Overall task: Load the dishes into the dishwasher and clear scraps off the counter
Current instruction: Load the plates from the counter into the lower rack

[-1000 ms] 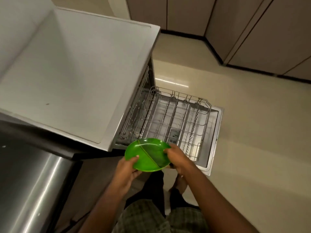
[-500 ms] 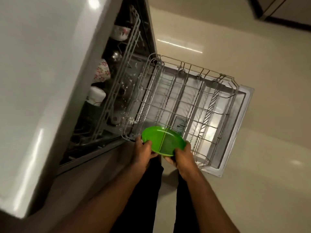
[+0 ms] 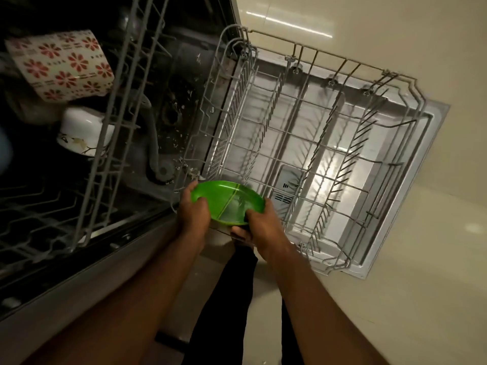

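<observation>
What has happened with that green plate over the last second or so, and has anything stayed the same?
The round green divided plate has come down from beside the counter to the near corner of the pulled-out grey wire lower rack, as the person bent closer. Nothing was let go: the left hand and right hand grip its opposite edges as before. The lower rack holds no dishes, as before; the red-flowered cup sits in the upper rack.

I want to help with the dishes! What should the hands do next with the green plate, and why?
Probably tip the green plate up on its edge and lower it between the prongs of the pulled-out lower rack. The left hand and right hand hold it by its rim, nearly flat, just over the rack's near corner, and the rack looks empty, so any slot there seems free.
</observation>
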The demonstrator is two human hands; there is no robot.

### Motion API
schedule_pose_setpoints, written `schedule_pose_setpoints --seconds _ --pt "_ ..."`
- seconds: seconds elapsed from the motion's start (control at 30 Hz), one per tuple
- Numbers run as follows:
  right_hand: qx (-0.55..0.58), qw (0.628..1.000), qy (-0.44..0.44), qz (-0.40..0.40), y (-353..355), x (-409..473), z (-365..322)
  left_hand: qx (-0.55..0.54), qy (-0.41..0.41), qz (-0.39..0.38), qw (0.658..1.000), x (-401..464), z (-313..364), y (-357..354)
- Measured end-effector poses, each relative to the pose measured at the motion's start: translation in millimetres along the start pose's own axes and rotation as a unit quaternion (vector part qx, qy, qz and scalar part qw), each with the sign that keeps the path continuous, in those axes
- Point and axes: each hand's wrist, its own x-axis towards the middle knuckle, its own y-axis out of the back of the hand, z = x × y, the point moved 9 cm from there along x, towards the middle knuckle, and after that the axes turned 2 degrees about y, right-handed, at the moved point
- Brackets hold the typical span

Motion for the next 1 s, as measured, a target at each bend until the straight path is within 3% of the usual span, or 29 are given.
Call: schedule_pose_setpoints --seconds 0.23,0.47,0.8,1.0 --pt "-0.004 1.000 -0.007 -0.009 -30.3 21.9 1.8 -0.014 0.036 0.015 0.999 42.6 0.6 16.4" --pt "0.006 0.998 0.012 0.064 -10.3 40.4 -14.2 -0.074 0.074 0.043 0.994 49.3 8.0 -6.0" --pt "0.064 0.993 -0.001 0.102 0.3 69.6 -31.1 -0.049 0.149 -0.021 0.987 70.2 17.6 -44.5" --pt "0.130 0.988 0.007 0.077 -4.5 54.4 -24.4 -0.129 0.116 -0.066 0.983 56.8 10.6 -45.5"
